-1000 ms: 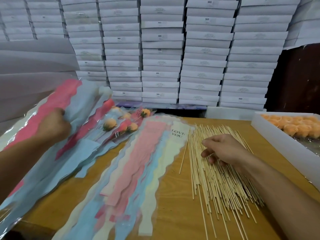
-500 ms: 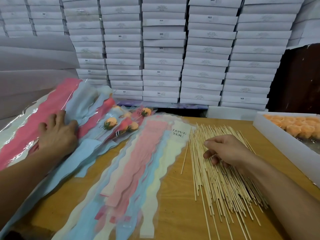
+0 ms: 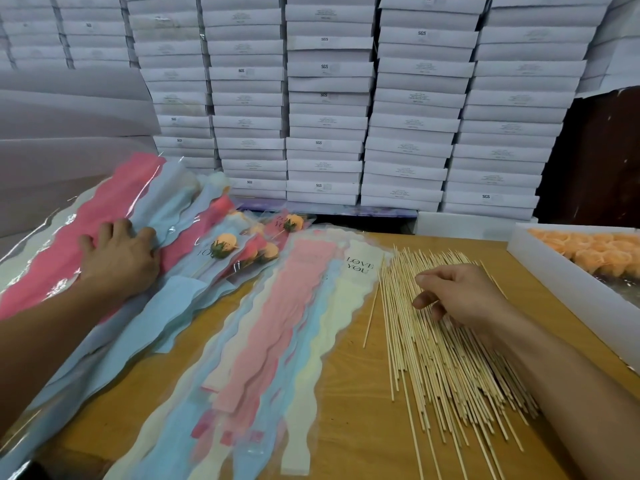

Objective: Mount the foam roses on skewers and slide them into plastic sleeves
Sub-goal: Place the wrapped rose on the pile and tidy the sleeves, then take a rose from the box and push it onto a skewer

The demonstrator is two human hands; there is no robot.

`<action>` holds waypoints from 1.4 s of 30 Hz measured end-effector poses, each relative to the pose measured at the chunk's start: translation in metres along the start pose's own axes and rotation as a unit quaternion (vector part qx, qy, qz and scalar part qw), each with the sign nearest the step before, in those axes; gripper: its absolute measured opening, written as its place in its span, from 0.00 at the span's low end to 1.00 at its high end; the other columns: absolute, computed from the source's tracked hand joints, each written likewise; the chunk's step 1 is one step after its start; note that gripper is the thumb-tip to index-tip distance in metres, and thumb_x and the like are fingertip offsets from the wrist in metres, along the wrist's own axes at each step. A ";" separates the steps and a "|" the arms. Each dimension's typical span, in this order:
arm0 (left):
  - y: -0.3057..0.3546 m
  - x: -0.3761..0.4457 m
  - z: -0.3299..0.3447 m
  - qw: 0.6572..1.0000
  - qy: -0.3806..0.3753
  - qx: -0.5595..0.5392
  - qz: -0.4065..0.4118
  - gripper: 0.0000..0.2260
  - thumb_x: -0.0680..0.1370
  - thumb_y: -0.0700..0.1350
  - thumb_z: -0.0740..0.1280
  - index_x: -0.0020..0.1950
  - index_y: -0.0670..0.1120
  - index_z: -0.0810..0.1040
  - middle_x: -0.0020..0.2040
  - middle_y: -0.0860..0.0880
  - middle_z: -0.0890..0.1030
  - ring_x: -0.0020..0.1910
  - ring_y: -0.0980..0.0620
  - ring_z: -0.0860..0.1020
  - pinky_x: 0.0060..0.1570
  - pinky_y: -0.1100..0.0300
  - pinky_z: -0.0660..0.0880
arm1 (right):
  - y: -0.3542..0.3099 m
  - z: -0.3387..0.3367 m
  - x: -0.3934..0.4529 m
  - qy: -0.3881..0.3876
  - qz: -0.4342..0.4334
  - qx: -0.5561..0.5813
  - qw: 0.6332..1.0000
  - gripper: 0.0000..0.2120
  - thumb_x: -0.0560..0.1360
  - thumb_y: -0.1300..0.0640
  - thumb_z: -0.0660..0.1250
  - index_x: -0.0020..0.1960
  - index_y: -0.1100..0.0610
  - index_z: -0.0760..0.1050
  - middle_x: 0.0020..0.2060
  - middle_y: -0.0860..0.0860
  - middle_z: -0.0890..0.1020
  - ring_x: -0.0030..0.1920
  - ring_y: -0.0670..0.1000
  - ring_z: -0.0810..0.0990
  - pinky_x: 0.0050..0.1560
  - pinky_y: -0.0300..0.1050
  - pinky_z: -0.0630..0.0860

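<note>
- Head view: left hand (image 3: pixel 119 259) lies palm down, fingers straight and spread, pressing on a heap of sleeves (image 3: pixel 104 216) in pink and pale blue at the bench's left edge.
- Head view: right hand (image 3: pixel 460 296) rests on the skewers (image 3: pixel 426 358), fingers curled down into the pile; whether a skewer is pinched cannot be told, as the fingertips are hidden.
- Head view: the skewers lie fanned on the bench (image 3: pixel 349 393), running from beyond the right hand back under its forearm; one skewer lies apart, just left of the pile.
- Head view: between the hands lies a second stack of flat sleeves (image 3: pixel 273 341), pink, blue and cream, one printed "LOVE YOU".
- Head view: just right of the left hand lie finished roses (image 3: pixel 225 244), orange heads on skewers inside sleeves.
- Head view: to the right of the right hand stands a white tray (image 3: pixel 554 271) with loose orange roses (image 3: pixel 599 251).
- Head view: beyond both hands rise stacks of white boxes (image 3: pixel 325 109).
</note>
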State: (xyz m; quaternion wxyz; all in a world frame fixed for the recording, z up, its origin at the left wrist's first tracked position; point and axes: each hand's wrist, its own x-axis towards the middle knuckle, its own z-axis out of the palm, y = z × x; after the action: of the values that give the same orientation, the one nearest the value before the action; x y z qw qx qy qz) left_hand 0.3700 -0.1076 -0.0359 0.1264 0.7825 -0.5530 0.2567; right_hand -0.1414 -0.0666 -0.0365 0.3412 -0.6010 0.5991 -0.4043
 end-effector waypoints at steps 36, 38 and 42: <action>0.346 -0.127 -0.123 0.899 -0.133 -0.400 0.116 0.10 0.79 0.51 0.62 0.57 0.47 0.75 0.53 0.48 0.80 0.52 0.44 0.78 0.48 0.50 0.77 | -0.004 -0.012 -0.001 0.069 -0.027 -0.122 0.990 0.05 0.80 0.53 0.68 0.50 0.52 0.82 0.34 0.48 0.83 0.22 0.35 0.76 0.32 0.41 0.69; 0.346 -0.132 -0.119 0.898 -0.128 -0.405 0.117 0.10 0.79 0.50 0.62 0.57 0.47 0.75 0.53 0.48 0.79 0.52 0.45 0.78 0.49 0.49 0.78 | -0.005 -0.012 -0.002 0.069 -0.029 -0.126 0.989 0.04 0.80 0.53 0.68 0.50 0.52 0.81 0.34 0.47 0.83 0.23 0.35 0.76 0.32 0.41 0.69; 0.342 -0.136 -0.112 0.894 -0.114 -0.417 0.121 0.09 0.80 0.49 0.62 0.58 0.48 0.75 0.54 0.48 0.78 0.52 0.46 0.77 0.49 0.49 0.78 | -0.005 -0.012 -0.002 0.069 -0.029 -0.124 0.989 0.05 0.80 0.53 0.68 0.51 0.52 0.81 0.35 0.47 0.82 0.23 0.35 0.76 0.33 0.41 0.69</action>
State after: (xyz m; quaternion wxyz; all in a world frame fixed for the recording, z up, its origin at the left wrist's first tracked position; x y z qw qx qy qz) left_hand -0.0124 -0.0667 -0.0457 0.3451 0.6087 -0.7104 -0.0752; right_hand -0.1501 -0.0630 -0.0270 0.2097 -0.6266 0.6491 -0.3770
